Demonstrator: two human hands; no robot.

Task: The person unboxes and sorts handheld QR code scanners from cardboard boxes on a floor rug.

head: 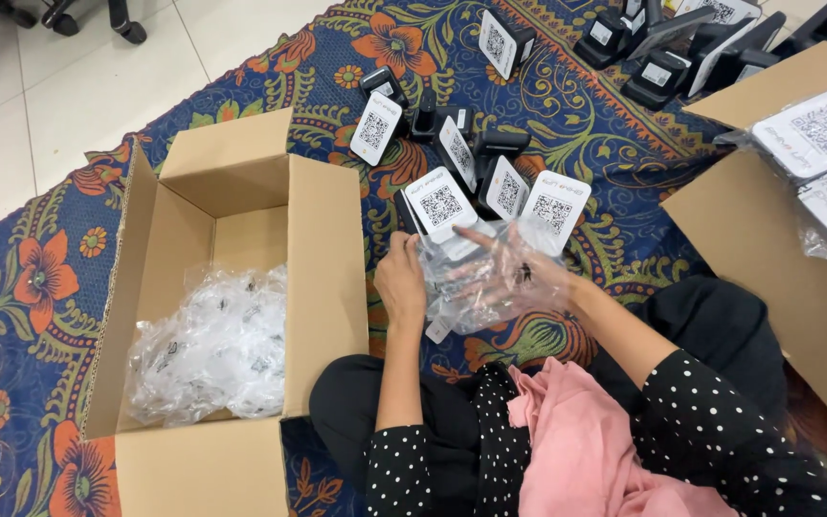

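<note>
Two hands work at one clear plastic bag (476, 287) held low over the patterned rug (586, 144), just in front of the person's lap; the left hand (401, 280) grips the bag's left edge with fingers curled, while the right hand (509, 268) is pushed inside the bag, fingers spread wide under the crinkled film; a white card stand (440, 203) with a square black code panel and a dark base sits partly in the bag's mouth, touching both hands; just beyond it a cluster of like stands (490, 168) rests on the rug, white faces tilted, black bases behind; more stands (672, 43) lie near the top edge; to the left an open brown cardboard box (323, 249) holds a heap of clear bagged pieces (212, 349); to the right a second cardboard box (768, 230) carries white code cards in plastic wrap (820, 134); a pink cloth (576, 440) lies on the lap.
</note>
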